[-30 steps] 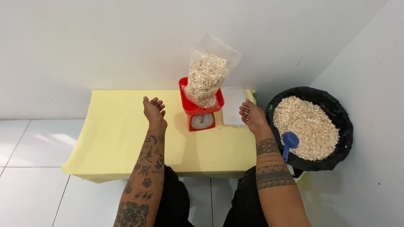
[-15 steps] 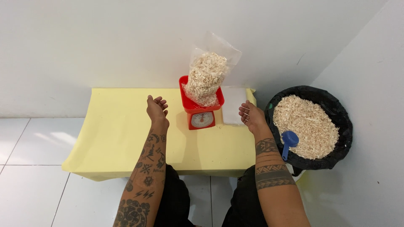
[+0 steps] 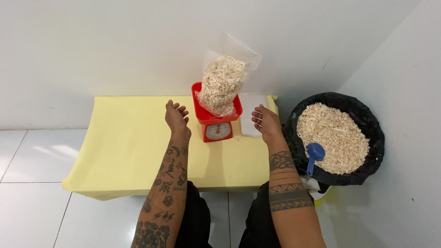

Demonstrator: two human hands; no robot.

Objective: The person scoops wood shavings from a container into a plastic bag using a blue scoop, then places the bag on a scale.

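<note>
Hands flanking red scale, both empty.
Left hand (image 3: 176, 117) and right hand (image 3: 265, 122) hover released, fingers loosely curled, over the yellow counter (image 3: 119, 147). Between them the red scale (image 3: 217, 124) carries a clear bag of wood shavings (image 3: 223, 82), upright. Black-lined bin (image 3: 337, 138) with blue scoop (image 3: 314, 154) at right.

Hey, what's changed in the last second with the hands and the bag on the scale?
Very little. The left hand edged slightly toward the red scale; the right hand barely moved. Both are empty, either side of the scale. Nothing was grasped or released. The clear bag of shavings stayed on the scale, and the blue scoop stayed in the black tub.
</note>
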